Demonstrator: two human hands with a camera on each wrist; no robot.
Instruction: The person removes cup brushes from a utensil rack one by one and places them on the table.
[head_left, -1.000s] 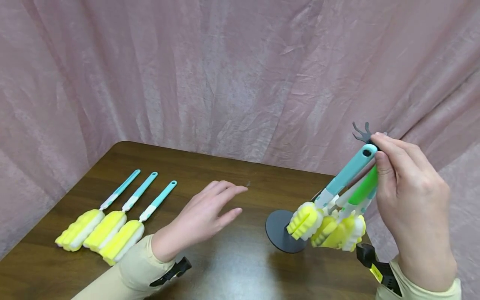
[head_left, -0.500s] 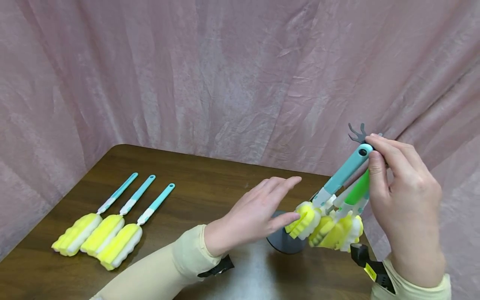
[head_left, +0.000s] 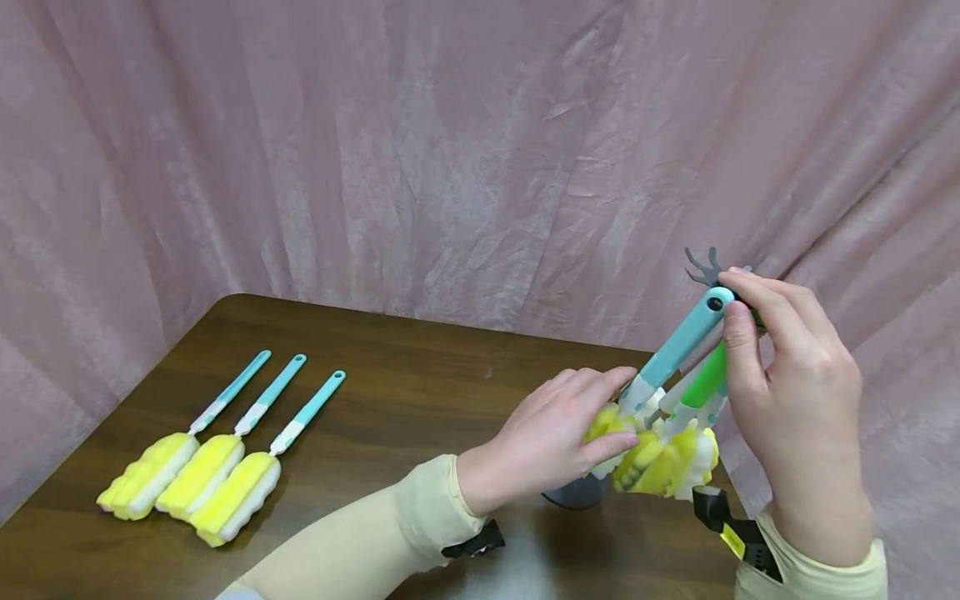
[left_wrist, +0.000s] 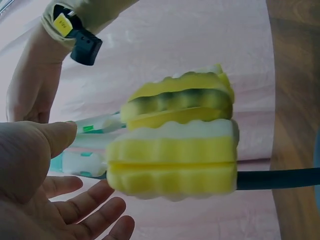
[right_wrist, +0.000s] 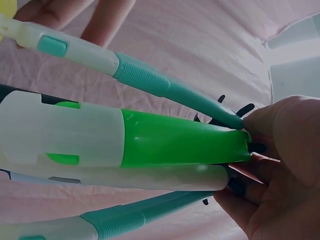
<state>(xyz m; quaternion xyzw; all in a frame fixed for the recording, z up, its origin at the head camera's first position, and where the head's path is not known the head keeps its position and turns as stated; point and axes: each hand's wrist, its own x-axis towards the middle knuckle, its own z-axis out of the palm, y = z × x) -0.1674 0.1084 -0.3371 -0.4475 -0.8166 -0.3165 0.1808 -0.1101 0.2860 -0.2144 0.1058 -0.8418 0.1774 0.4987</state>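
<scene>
My right hand pinches the top end of a teal-handled sponge brush beside the dark hooks of a stand. Several other sponge brushes hang there, one with a green handle. My left hand is at the teal brush's lower part, its fingers loosely extended around the handle's neck near the yellow-and-white sponge head. In the left wrist view its thumb and fingers stand apart, without a grip. The dark round base is partly hidden by the left hand.
Three more teal-handled sponge brushes lie side by side on the left of the brown wooden table. A pink curtain hangs behind the table. The stand's dark pole shows in the left wrist view.
My left hand has moved right across the table to the sponge head of the teal brush. The right hand keeps its pinch at the top of the handle.
</scene>
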